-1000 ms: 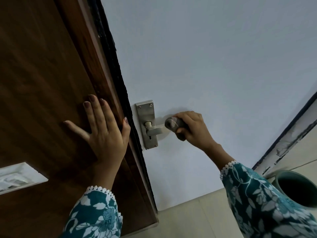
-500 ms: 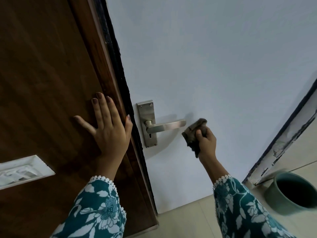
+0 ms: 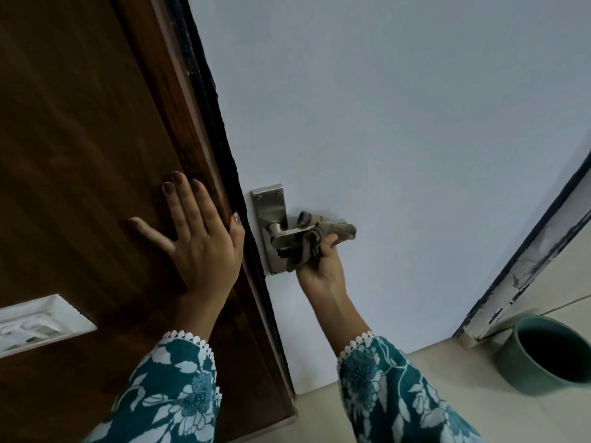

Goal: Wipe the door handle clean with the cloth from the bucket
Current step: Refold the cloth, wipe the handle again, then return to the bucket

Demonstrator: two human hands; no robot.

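Floor-standing green bucket (image 3: pixel 543 356) shows only a dark interior.

No writing, label, brand, number or sign can be read anywhere in this view. The metal plate (image 3: pixel 269 219) behind the door handle (image 3: pixel 289 233) is bare apart from its screws and keyhole (no maker's stamp shows). The white switch plate (image 3: pixel 38 324) set in the brown wood panel (image 3: pixel 80 139) carries no lettering that can be made out, and the green bucket (image 3: pixel 527 366) on the floor is plain.
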